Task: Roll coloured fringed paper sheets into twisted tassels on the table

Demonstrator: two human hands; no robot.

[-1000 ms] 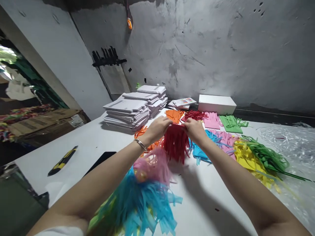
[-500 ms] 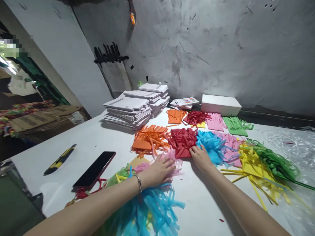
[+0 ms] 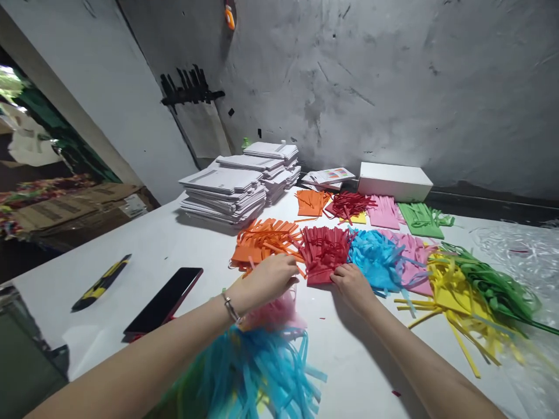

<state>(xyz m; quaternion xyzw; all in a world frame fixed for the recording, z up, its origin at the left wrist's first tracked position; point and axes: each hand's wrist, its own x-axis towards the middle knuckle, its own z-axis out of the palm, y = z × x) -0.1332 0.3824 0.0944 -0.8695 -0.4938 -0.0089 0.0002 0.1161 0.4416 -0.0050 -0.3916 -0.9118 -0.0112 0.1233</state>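
A red tissue-paper fringe lies in the middle of the table. My right hand grips its lower right corner between bent fingers. My left hand, with a bracelet at the wrist, hovers left of the red fringe, over the edge of the orange fringe. Its fingers are loosely bent and apart from the thumb, with nothing seen in them. Below the left wrist lie a pink fringe and a heap of blue tissue strips. Right of the red piece sits a blue fringe.
Stacked white cards stand at the back left, a white box at the back right. A phone and a yellow-black cutter lie left. Yellow strips, green strips and clear plastic lie right.
My left hand has lifted off the pink fringe and moved up and forward toward the red one. My right hand remains at the red fringe's lower right corner.
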